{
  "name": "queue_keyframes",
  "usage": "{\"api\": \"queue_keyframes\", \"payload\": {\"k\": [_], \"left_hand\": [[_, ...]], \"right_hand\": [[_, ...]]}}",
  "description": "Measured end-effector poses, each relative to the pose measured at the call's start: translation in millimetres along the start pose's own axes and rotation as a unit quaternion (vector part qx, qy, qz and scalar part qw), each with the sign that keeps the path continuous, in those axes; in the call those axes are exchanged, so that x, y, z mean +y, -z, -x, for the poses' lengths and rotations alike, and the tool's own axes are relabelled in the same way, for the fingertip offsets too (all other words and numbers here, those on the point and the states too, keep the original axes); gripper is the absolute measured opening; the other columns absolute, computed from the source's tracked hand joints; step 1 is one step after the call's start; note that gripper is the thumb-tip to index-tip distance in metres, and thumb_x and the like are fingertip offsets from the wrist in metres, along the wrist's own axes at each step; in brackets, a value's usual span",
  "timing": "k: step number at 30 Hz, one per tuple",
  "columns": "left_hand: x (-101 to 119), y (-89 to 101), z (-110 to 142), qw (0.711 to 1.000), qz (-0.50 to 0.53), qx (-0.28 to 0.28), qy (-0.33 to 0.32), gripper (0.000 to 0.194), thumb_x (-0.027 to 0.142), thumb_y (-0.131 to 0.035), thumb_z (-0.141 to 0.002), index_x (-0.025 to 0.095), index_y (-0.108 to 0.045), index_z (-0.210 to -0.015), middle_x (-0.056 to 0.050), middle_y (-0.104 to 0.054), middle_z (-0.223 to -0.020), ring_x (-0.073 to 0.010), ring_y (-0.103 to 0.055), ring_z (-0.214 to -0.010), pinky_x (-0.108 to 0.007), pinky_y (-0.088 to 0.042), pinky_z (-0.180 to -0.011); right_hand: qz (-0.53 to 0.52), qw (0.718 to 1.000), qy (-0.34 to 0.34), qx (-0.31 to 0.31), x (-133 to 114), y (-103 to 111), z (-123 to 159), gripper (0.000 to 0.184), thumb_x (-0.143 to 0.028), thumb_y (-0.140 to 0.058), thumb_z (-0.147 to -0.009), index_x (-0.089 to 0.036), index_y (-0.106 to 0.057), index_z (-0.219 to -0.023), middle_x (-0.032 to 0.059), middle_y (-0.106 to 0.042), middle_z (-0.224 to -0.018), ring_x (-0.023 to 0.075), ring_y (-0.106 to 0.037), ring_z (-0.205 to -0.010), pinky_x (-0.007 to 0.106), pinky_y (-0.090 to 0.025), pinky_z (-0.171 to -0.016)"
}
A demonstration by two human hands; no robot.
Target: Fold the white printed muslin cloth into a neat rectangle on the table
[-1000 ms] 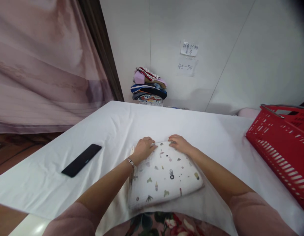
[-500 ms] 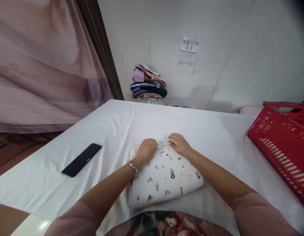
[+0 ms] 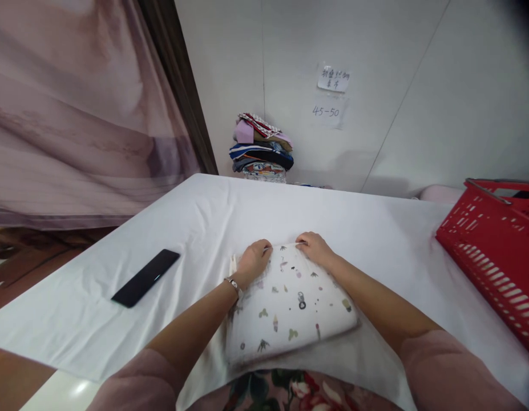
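A folded white cloth (image 3: 290, 308) printed with small grey, green and pink figures lies in front of me, near the table's front edge. My left hand (image 3: 254, 261) pinches its far edge left of the middle, fingers closed on the fabric. On the same far edge, a short way to the right, my right hand (image 3: 314, 248) also has thumb and fingers closed on the cloth. Between the two hands the edge runs nearly straight. Part of the cloth's left side is covered by my left forearm.
A black phone (image 3: 146, 278) lies on the white-covered table (image 3: 332, 211) to the left. At the right edge stands a red plastic basket (image 3: 487, 251). Behind the table is a stack of folded fabrics (image 3: 262, 149) against the wall. A pink curtain (image 3: 76, 114) hangs at left.
Both hands now pinch the cloth's far edge more tightly; the bunched fold between them has become a thin, straighter edge. The view has shifted slightly.
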State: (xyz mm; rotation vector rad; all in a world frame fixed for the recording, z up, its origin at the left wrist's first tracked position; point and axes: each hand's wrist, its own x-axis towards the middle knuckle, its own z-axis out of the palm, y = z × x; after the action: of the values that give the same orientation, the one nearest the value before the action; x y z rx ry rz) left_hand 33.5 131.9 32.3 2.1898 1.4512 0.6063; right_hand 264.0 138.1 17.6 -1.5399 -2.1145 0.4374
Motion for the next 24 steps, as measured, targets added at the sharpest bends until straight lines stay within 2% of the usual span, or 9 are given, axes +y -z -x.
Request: {"api": "queue_keyframes", "payload": {"k": [4,7,10,12,15,18,21,24], "left_hand": [[-5,-7.5,0,0.998,-0.034,0.043,-0.027,0.018,0.023,-0.041,-0.084,0.019,-0.059,-0.086,-0.005,-0.062,-0.088,-0.0184,-0.055,-0.084,-0.031,-0.043,-0.079],[-6,-11.7,1,0.995,-0.055,0.063,-0.052,0.017,0.018,-0.043,-0.082,0.018,-0.060,-0.083,-0.006,-0.062,-0.088,-0.0186,-0.054,-0.086,-0.032,-0.042,-0.083],[-5,-14.4,0,0.996,-0.051,0.064,-0.042,0.016,0.017,-0.046,-0.081,0.018,-0.062,-0.081,-0.006,-0.062,-0.087,-0.0190,-0.053,-0.086,-0.033,-0.043,-0.082],[-3,-14.4,-1,0.997,-0.043,0.062,-0.032,0.016,0.018,-0.047,-0.081,0.018,-0.063,-0.080,-0.007,-0.062,-0.086,-0.0196,-0.054,-0.086,-0.033,-0.044,-0.082],[-3,-6.5,0,0.997,-0.031,0.065,-0.038,0.016,0.017,-0.048,-0.081,0.018,-0.064,-0.084,-0.007,-0.064,-0.089,-0.0186,-0.055,-0.088,-0.032,-0.044,-0.083],[-12,13.7,11,0.991,-0.011,0.126,-0.043,0.018,0.016,-0.050,-0.080,0.018,-0.063,-0.093,-0.006,-0.063,-0.097,-0.0175,-0.055,-0.092,-0.031,-0.042,-0.087],[-28,36.8,38,0.980,0.029,0.192,0.044,0.016,0.022,-0.051,-0.080,0.017,-0.063,-0.089,-0.005,-0.064,-0.090,-0.0158,-0.056,-0.082,-0.029,-0.043,-0.078],[-41,48.3,68,0.967,0.063,0.183,0.164,0.015,0.030,-0.053,-0.078,0.018,-0.063,-0.077,-0.002,-0.063,-0.077,-0.0138,-0.055,-0.068,-0.026,-0.042,-0.065]], "right_hand": [[0.020,1.000,-0.002,-0.003,2,0,4,0.014,-0.025,-0.052,-0.082,-0.021,-0.065,-0.088,0.0045,-0.065,-0.092,0.0203,-0.055,-0.089,0.035,-0.039,-0.082],[0.065,0.998,0.001,0.021,-4,-1,11,0.024,-0.026,-0.050,-0.082,-0.020,-0.063,-0.102,0.0091,-0.062,-0.108,0.0257,-0.052,-0.104,0.043,-0.035,-0.092],[0.084,0.995,0.054,0.028,-13,-9,20,0.041,-0.030,-0.048,-0.083,-0.022,-0.052,-0.123,0.0096,-0.046,-0.134,0.0282,-0.035,-0.127,0.048,-0.021,-0.104],[0.084,0.993,0.078,-0.014,-16,-16,26,0.047,-0.037,-0.045,-0.086,-0.023,-0.044,-0.131,0.0085,-0.038,-0.142,0.0272,-0.026,-0.133,0.049,-0.015,-0.107],[0.091,0.992,0.063,-0.061,-17,-24,31,0.051,-0.046,-0.039,-0.088,-0.023,-0.040,-0.134,0.0093,-0.033,-0.144,0.0267,-0.022,-0.135,0.051,-0.013,-0.108],[0.108,0.991,0.054,-0.049,-19,-23,35,0.055,-0.048,-0.038,-0.088,-0.020,-0.038,-0.136,0.0106,-0.028,-0.146,0.0271,-0.018,-0.136,0.051,-0.012,-0.109],[0.117,0.991,0.071,-0.006,-30,-15,41,0.052,-0.044,-0.038,-0.089,-0.019,-0.039,-0.135,0.0107,-0.028,-0.146,0.0269,-0.018,-0.136,0.052,-0.013,-0.109],[0.089,0.986,0.138,0.020,-49,-11,41,0.039,-0.035,-0.038,-0.090,-0.021,-0.050,-0.125,0.0084,-0.042,-0.139,0.0267,-0.026,-0.134,0.052,-0.019,-0.107]]}}
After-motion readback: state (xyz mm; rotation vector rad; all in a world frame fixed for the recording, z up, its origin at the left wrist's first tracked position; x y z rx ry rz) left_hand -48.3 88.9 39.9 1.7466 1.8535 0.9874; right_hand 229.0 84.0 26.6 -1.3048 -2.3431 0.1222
